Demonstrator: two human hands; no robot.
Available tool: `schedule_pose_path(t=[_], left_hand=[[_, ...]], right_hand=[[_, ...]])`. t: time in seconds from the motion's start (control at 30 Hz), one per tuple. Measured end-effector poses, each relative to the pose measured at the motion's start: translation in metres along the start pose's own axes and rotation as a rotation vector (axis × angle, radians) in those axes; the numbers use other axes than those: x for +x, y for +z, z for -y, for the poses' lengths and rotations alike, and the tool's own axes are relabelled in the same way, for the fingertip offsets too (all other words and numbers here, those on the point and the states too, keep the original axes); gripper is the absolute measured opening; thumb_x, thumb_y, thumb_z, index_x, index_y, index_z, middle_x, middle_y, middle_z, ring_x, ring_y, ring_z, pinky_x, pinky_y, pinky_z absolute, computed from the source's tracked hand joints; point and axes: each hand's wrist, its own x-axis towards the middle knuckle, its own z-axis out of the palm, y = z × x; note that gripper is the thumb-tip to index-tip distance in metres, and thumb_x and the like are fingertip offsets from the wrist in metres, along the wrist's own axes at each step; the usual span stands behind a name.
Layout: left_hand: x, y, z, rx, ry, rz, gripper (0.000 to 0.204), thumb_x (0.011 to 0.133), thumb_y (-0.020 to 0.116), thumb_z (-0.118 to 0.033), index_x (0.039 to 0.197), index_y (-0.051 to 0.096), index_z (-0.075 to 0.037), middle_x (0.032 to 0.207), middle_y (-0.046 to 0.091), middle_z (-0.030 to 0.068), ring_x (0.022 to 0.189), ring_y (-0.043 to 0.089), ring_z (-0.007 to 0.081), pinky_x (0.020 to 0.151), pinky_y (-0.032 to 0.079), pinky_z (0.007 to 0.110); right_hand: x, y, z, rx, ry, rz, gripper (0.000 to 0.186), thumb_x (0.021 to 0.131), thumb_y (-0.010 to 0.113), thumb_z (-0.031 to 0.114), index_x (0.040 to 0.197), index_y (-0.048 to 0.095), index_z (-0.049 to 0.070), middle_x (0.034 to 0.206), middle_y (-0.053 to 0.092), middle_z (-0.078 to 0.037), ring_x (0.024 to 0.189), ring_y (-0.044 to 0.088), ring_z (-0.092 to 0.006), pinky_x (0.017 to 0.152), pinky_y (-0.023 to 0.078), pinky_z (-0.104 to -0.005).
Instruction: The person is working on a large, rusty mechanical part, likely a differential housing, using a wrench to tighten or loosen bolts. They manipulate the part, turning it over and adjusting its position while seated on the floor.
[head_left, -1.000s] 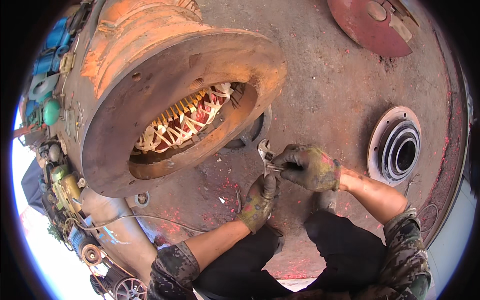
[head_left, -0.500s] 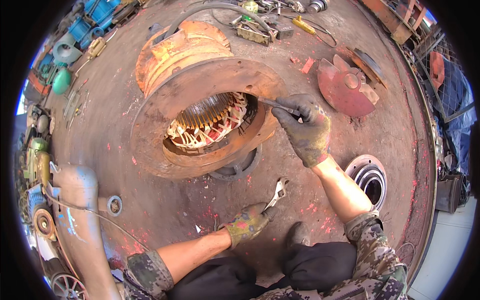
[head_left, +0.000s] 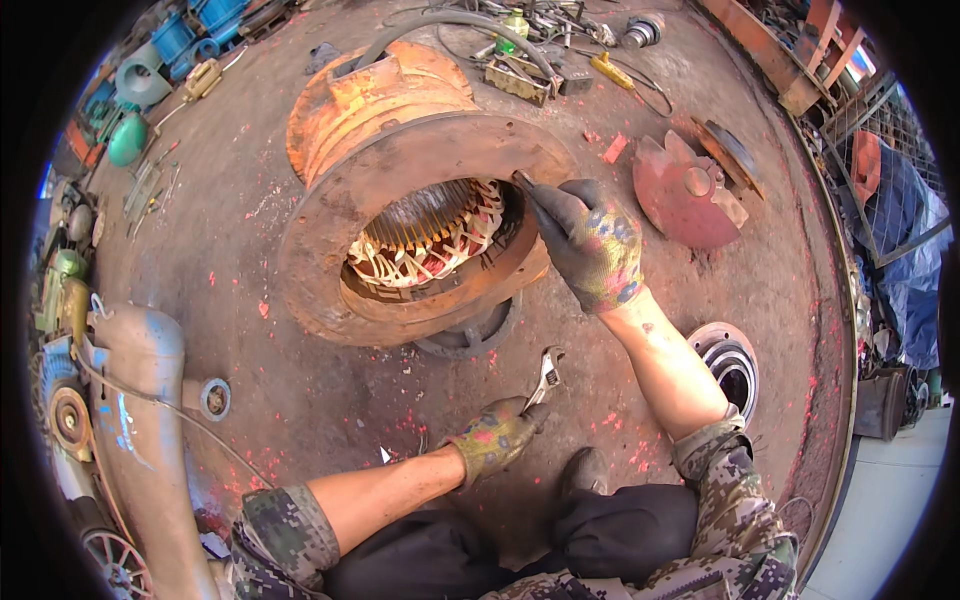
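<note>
A large rusty motor housing [head_left: 350, 240] lies on its side, its wide flange turned toward me. Inside the opening, white-laced windings [head_left: 430, 262] ring the metal core. At the flange's right edge, my right hand [head_left: 592, 245], in a stained work glove, is closed on a slim threaded bolt [head_left: 521, 180]. Its dark tip touches or nearly touches the flange rim; the fingers hide the rest. Lower down, in front of the housing, my gloved left hand [head_left: 495, 437] grips an adjustable wrench [head_left: 545, 375] by its handle, the jaw pointing up and away from me.
A red fan [head_left: 690, 195] and a round cover lie to the right. Near my right forearm is a bearing cover [head_left: 728, 370]. Tools and a metal box [head_left: 517, 80] sit behind the housing. A big grey pipe [head_left: 140, 390] stands on the left, with a cable across it.
My right hand has moved slightly left and up, bringing the bolt to the flange rim, so less of it shows. My left hand still holds the wrench. The whole view has shifted a little.
</note>
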Motion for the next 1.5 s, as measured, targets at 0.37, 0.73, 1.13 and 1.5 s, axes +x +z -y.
schedule_pose_path(t=[0.37,0.73,1.13,1.5], left_hand=[[-0.002,-0.002,-0.014,-0.045,0.019,0.034,0.041,0.107,0.052,-0.046,0.097,0.06,-0.007,0.069,0.049,-0.0018,0.056,0.042,0.0104,0.051,0.036,0.033],[-0.015,-0.006,-0.009,-0.091,0.03,-0.006,0.043,0.106,0.053,-0.047,0.101,0.061,-0.005,0.069,0.05,-0.002,0.057,0.045,0.011,0.052,0.039,0.033],[-0.013,-0.006,-0.017,-0.143,-0.054,-0.014,0.041,0.105,0.055,-0.045,0.102,0.061,-0.005,0.064,0.048,-0.0012,0.052,0.045,0.0121,0.048,0.039,0.035],[-0.016,-0.009,-0.017,-0.163,-0.036,0.007,0.041,0.106,0.054,-0.046,0.1,0.06,-0.006,0.063,0.048,-0.0012,0.052,0.045,0.0117,0.048,0.039,0.035]], right_hand=[[0.001,-0.007,-0.001,-0.165,0.007,0.086,0.034,0.083,0.08,0.014,0.116,0.071,0.014,0.097,0.073,-0.011,0.082,0.073,-0.0316,0.065,0.058,-0.041],[0.016,-0.008,0.013,-0.275,-0.049,0.059,0.028,0.086,0.079,0.018,0.113,0.072,0.016,0.088,0.07,-0.007,0.074,0.07,-0.029,0.061,0.056,-0.0397],[-0.001,0.003,0.006,0.102,0.038,-0.02,0.035,0.085,0.08,0.011,0.12,0.072,0.013,0.1,0.074,-0.011,0.085,0.072,-0.0301,0.069,0.058,-0.0389],[-0.003,-0.003,0.009,-0.072,-0.039,-0.029,0.022,0.086,0.082,0.012,0.104,0.069,0.007,0.088,0.074,-0.012,0.073,0.072,-0.0293,0.061,0.056,-0.0364]])
